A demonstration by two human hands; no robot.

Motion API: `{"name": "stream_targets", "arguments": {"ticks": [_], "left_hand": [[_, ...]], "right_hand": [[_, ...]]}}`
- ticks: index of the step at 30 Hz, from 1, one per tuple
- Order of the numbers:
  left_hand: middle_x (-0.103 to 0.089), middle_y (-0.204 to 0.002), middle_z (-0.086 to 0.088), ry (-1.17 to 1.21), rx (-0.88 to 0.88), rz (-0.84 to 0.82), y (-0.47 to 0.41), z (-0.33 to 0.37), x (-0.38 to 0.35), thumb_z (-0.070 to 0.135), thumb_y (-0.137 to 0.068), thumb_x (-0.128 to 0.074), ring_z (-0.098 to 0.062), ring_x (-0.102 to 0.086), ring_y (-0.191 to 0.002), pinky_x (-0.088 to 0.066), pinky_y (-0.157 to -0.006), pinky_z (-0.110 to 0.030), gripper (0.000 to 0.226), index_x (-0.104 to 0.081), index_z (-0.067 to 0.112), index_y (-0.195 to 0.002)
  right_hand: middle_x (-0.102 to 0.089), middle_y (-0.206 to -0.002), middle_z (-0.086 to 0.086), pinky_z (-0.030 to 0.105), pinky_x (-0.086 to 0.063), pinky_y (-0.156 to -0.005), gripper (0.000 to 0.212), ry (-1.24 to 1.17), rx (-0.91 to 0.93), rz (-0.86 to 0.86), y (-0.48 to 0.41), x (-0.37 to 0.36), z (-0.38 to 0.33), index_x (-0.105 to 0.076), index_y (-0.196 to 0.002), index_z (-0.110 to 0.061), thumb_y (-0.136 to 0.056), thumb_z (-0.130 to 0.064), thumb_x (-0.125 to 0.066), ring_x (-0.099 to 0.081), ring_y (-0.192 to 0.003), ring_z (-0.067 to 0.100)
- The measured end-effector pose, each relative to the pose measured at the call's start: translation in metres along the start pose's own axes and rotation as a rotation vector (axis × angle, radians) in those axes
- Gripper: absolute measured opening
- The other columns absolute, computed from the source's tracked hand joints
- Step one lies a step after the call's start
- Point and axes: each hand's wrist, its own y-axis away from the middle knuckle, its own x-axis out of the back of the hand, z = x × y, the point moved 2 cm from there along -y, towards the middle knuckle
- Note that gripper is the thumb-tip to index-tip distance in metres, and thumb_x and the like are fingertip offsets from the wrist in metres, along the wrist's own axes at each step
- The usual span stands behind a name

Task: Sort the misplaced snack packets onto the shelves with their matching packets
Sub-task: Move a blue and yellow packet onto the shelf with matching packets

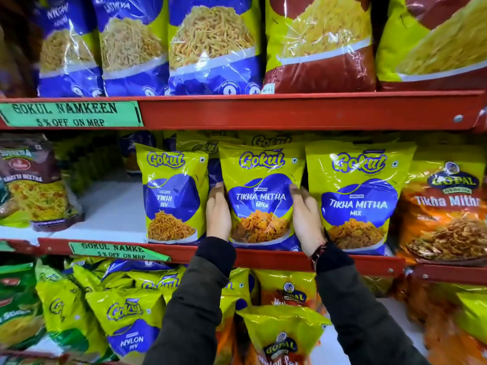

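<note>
Both hands on one packet: yellow-green and blue glossy plastic Gokul "Tikha Mitha Mix" packet (261, 196), standing upright on the middle red metal shelf (263, 255).

Left hand (218, 212) flat against the packet's left edge, fingers extended upward and close together, not curled. Right hand (305, 214) against the packet's right edge, fingers slightly bent, tips lapping onto the front face. Packet is pressed between the two palms, a loose two-sided hold rather than a clenched grip. Dark sleeves on both arms; a band shows at the right wrist.

Neighbours on the same shelf:
- Just right, nearly touching the right hand: a second matching Gokul "Tikha Mitha Mix" packet (359, 198), upright.
- Just left, beside the left hand: yellow-green and blue Gokul "Tikhi Sev" packet (174, 198), upright.
- Far right: orange Gopal "Tikha Mitha" packet (445, 214).
- More Gokul packets stand behind the held one; can't read their labels.

Green paper shelf tag (71, 114) on the upper red rail reads "GOKUL NAMKEEN 5% OFF ON MRP".
</note>
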Motion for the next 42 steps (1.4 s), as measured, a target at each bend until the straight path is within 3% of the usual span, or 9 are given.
{"name": "stream_targets", "arguments": {"ticks": [3,7,12,16,19,23,28,38,42], "left_hand": [[-0.063,-0.098,0.003,0.080,-0.068,0.029,-0.004,0.001,0.000,0.026,-0.101,-0.046,-0.013,-0.057,-0.092,-0.045,-0.081,-0.025,0.015,-0.058,0.024,-0.094],[-0.062,-0.089,0.010,0.217,-0.091,0.132,-0.006,0.003,-0.003,0.012,-0.099,-0.050,-0.002,-0.057,-0.086,-0.046,-0.071,-0.003,0.017,-0.058,0.019,-0.086],[-0.063,-0.095,0.007,0.293,-0.067,0.201,-0.009,0.003,-0.007,0.013,-0.099,-0.052,-0.006,-0.059,-0.092,-0.041,-0.087,-0.021,0.008,-0.059,0.013,-0.094],[-0.063,-0.114,-0.003,0.139,-0.172,0.222,0.004,-0.001,-0.007,0.022,-0.100,-0.050,-0.020,-0.059,-0.115,-0.041,-0.091,-0.013,0.027,-0.059,0.006,-0.121],[-0.037,-0.154,0.001,-0.145,-0.460,0.199,0.031,-0.012,-0.009,0.026,-0.102,-0.043,-0.003,-0.030,-0.143,-0.022,-0.108,0.000,0.052,-0.030,0.013,-0.151],[-0.008,-0.168,0.001,-0.602,-0.812,0.058,0.042,-0.021,-0.010,0.029,-0.103,-0.032,-0.014,-0.001,-0.155,-0.003,-0.127,-0.032,0.059,-0.014,0.016,-0.157],[-0.009,-0.167,0.007,-0.943,-0.872,-0.061,0.016,-0.017,-0.001,0.032,-0.100,-0.027,-0.015,0.002,-0.156,-0.012,-0.125,-0.050,0.057,-0.017,0.027,-0.156],[-0.028,-0.162,0.002,-0.772,-0.948,0.025,0.046,-0.008,-0.031,0.031,-0.102,-0.032,-0.017,-0.018,-0.153,-0.012,-0.126,-0.041,0.052,-0.030,0.022,-0.153],[-0.048,-0.148,-0.002,-0.549,-0.898,-0.037,0.074,0.014,-0.085,0.024,-0.102,-0.042,-0.017,-0.044,-0.136,-0.025,-0.117,-0.025,0.045,-0.043,0.015,-0.146]], "right_hand": [[-0.073,-0.092,0.002,0.029,-0.052,-0.080,0.022,-0.249,-0.052,0.113,-0.001,-0.007,-0.003,-0.070,-0.096,-0.016,-0.102,-0.026,-0.051,-0.066,-0.091,0.018],[-0.071,-0.082,-0.001,0.007,-0.050,-0.058,0.016,-0.472,-0.105,0.305,-0.005,-0.015,-0.003,-0.074,-0.103,-0.006,-0.095,-0.016,-0.065,-0.066,-0.066,-0.002],[-0.071,-0.086,0.005,0.009,-0.054,-0.057,0.020,-0.583,-0.156,0.344,-0.006,-0.023,-0.006,-0.072,-0.108,-0.001,-0.094,-0.013,-0.066,-0.065,-0.074,0.010],[-0.070,-0.096,0.009,0.024,-0.051,-0.072,0.032,-0.364,-0.087,0.284,0.002,-0.023,-0.003,-0.066,-0.120,-0.001,-0.101,-0.024,-0.054,-0.062,-0.087,0.020],[-0.050,-0.149,0.006,0.013,-0.032,-0.105,0.050,0.035,0.187,0.266,0.033,-0.029,0.007,-0.042,-0.150,-0.011,-0.104,-0.032,-0.044,-0.045,-0.135,0.011],[-0.014,-0.169,0.004,0.022,-0.016,-0.125,0.059,0.387,0.707,0.140,0.050,-0.029,0.021,-0.024,-0.157,-0.006,-0.103,-0.020,-0.043,-0.010,-0.158,0.015],[-0.012,-0.170,0.004,0.049,-0.018,-0.127,0.064,0.941,0.730,-0.004,0.006,-0.022,0.020,-0.019,-0.159,-0.008,-0.104,-0.037,-0.032,-0.002,-0.158,0.025],[-0.010,-0.169,0.005,0.047,-0.002,-0.127,0.060,0.622,1.047,0.128,0.021,0.029,0.006,-0.020,-0.159,-0.013,-0.104,-0.032,-0.038,-0.013,-0.157,0.030],[-0.011,-0.169,0.007,0.042,0.000,-0.127,0.065,0.478,0.720,0.469,0.000,0.090,-0.016,-0.020,-0.159,-0.014,-0.102,-0.039,-0.040,-0.010,-0.158,0.026]]}}
